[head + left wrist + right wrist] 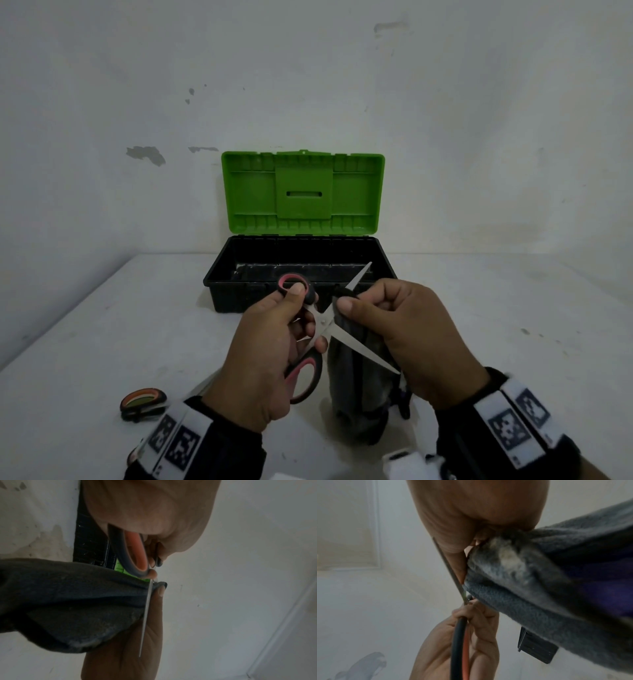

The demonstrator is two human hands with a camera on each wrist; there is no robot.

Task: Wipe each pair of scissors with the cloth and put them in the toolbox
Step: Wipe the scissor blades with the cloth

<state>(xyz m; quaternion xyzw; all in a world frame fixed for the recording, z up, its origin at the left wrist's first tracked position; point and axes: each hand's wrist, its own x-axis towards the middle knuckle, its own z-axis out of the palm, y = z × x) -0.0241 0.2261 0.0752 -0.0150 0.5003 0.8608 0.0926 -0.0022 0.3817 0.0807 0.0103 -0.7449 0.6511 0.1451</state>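
Note:
My left hand [274,346] grips the black-and-red handles of a pair of scissors [323,325], thumb through the upper ring, with the blades spread wide apart. My right hand [390,329] pinches a dark grey cloth [359,387] round one blade near the pivot. The cloth hangs down to the table. One blade tip points up toward the toolbox [301,270], the other down to the right. From the left wrist, the red-lined handle [137,551], the blade edge [145,615] and the cloth [77,601] show. From the right wrist, the cloth [539,588] lies against the blade [450,570].
The black toolbox stands against the wall with its green lid [301,192] raised; what shows of its inside is bare. Another pair of scissors with an orange-and-black handle [144,402] lies at the table's front left. A small dark object [406,401] sits behind the cloth.

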